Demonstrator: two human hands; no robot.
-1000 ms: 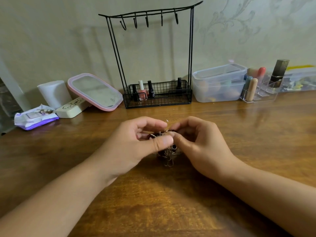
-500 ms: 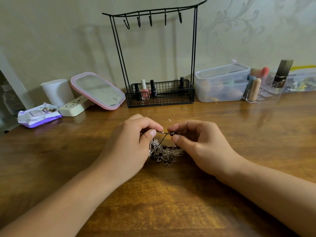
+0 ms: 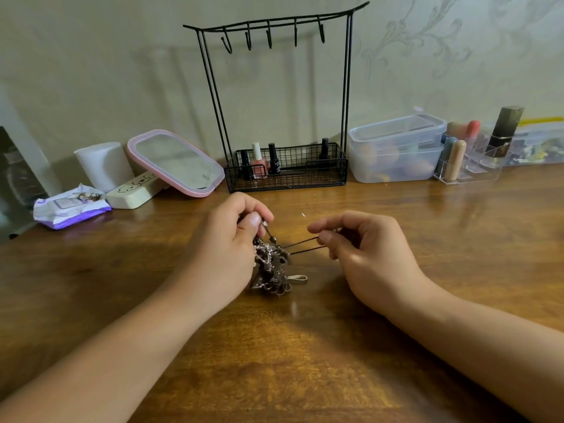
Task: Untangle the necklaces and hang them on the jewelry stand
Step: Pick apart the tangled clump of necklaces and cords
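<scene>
Glossy brown wooden table [image 3: 305, 361] w/ strong grain ran back to a pale, faintly patterned wall. Black wire jewelry stand [image 3: 283, 96] stood at the wall, hooks bare. Just in front of the stand, tangled necklaces [image 3: 270, 270] lay on the wood btwn both hands. Left hand [image 3: 225, 248] pinched a clasp end; right hand [image 3: 366, 251] pinched two taut cords.

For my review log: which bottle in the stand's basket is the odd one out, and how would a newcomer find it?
Find the black wire jewelry stand against the wall. In its basket, second from the left, stands the pink nail polish bottle; the other bottles are black.
</scene>
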